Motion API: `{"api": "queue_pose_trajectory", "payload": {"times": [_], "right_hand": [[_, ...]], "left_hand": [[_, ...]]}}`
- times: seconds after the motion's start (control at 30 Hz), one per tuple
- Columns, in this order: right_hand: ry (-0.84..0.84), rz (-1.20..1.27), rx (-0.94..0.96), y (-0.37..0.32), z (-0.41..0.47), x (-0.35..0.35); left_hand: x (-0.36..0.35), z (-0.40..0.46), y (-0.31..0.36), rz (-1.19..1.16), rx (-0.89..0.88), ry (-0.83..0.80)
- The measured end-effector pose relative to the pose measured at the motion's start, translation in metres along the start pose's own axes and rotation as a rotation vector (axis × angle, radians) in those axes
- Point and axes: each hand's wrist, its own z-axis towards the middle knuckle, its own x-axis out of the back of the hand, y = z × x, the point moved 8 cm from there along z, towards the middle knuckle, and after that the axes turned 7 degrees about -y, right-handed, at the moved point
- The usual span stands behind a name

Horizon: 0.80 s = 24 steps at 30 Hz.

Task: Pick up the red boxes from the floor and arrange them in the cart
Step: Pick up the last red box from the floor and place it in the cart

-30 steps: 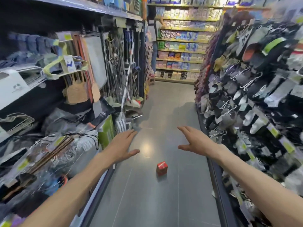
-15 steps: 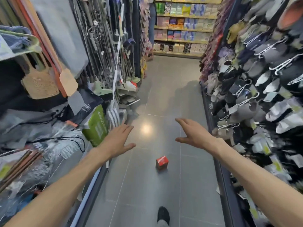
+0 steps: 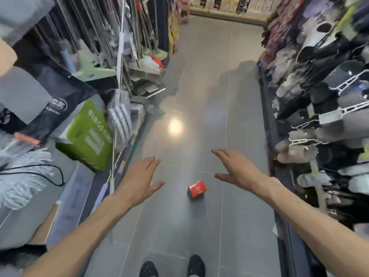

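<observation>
One red box (image 3: 196, 189) lies on the floor (image 3: 201, 80) in the middle of a shop aisle, a little ahead of the person's dark shoes (image 3: 196, 265) and between the two outstretched arms. The left hand (image 3: 139, 181) hangs over the floor to the box's left, fingers straight and spread, holding nothing. The right hand (image 3: 235, 168) hovers just beyond and to the right of the box, fingers likewise apart and empty. Neither touches it.

The step in hand looks like the reach for the box. It would go best by bending down close, bringing one hand straight over the top and closing fingers and thumb on two opposite faces; the box sits at a skew to the tile lines, so the wrist should turn to match. It looks light and small enough for one hand.

The floor is grey glossy tile with a lamp's glare. Racks of hanging goods (image 3: 323, 100) crowd the aisle's right edge and stacked packages (image 3: 89, 134) its left. No cart shows.
</observation>
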Motion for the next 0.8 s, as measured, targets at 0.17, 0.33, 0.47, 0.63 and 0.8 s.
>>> {"api": "queue_pose_trajectory", "payload": {"times": [0.17,0.33,0.47,0.63,0.8], "right_hand": [[-0.044,0.027,0.010,0.045,0.074,-0.141],[-0.039,0.016,0.009,0.083,0.125,-0.276],[-0.072,-0.021,0.037,0.116,0.167,-0.384],[-0.074,-0.077,0.058,0.153,0.217,-0.487],[-0.131,-0.170,0.039,0.189,0.250,-0.566]], "left_hand": [[-0.139,0.050,-0.060,0.017,-0.005,-0.065],[-0.270,0.093,-0.114,0.024,-0.016,-0.081],[-0.367,0.123,-0.153,0.030,-0.008,-0.096],[-0.475,0.161,-0.201,0.065,-0.015,-0.107],[-0.552,0.197,-0.232,0.105,-0.064,-0.094]]}}
